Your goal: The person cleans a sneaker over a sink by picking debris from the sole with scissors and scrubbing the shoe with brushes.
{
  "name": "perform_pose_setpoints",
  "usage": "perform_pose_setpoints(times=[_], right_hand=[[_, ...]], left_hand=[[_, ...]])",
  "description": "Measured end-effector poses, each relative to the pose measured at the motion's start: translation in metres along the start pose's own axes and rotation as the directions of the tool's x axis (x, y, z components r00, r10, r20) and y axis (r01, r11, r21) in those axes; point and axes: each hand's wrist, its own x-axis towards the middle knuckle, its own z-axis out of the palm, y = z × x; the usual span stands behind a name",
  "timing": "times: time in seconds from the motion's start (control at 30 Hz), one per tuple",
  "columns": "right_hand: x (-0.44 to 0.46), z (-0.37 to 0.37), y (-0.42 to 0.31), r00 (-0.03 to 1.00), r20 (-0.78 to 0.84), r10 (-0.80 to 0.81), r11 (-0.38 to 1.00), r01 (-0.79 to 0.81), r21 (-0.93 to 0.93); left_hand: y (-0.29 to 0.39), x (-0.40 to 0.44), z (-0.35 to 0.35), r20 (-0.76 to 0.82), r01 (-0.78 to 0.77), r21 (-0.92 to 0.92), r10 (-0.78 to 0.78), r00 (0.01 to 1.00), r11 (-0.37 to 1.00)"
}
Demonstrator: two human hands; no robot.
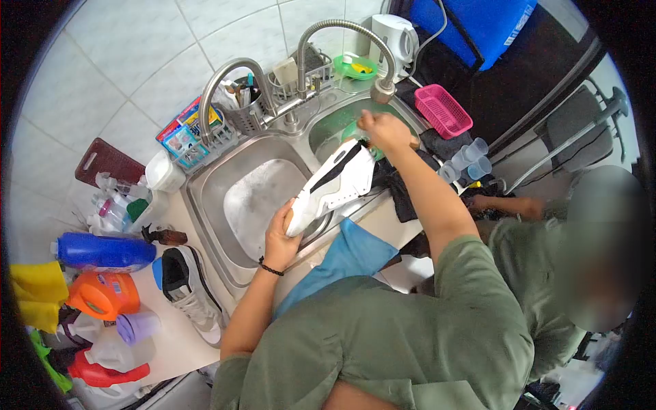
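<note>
A white sneaker with a black stripe is held over the divider between the two sink basins. My left hand grips its toe end, fingers wrapped round it. At the shoe's heel end, above the right basin, my right hand is closed; what it holds, if anything, is hidden. The left basin has foamy water in it. A green round container shows in the right basin, partly behind the shoe.
Another sneaker lies on the left counter beside blue and orange bottles. Two curved taps rise behind the basins. A pink basket and plastic cups are at right. Another person stands close on the right.
</note>
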Motion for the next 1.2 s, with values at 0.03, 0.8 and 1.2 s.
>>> perform_pose_setpoints(times=[0.03, 0.8, 1.2], right_hand=[[0.003, 0.001, 0.004, 0.997, -0.025, 0.068, 0.997, -0.067, 0.048], [-0.065, 0.032, -0.083, 0.844, 0.217, -0.490, 0.850, 0.518, -0.095], [-0.024, 0.012, -0.065, 0.827, 0.254, -0.501, 0.842, 0.534, -0.077]], left_hand=[[0.001, 0.002, -0.001, 0.008, 0.018, -0.007, -0.018, 1.000, 1.000], [0.036, 0.015, -0.002, 0.190, 0.226, -0.152, -0.196, 0.962, 0.962], [0.040, 0.021, 0.005, 0.085, 0.165, -0.019, -0.163, 0.983, 0.986]])
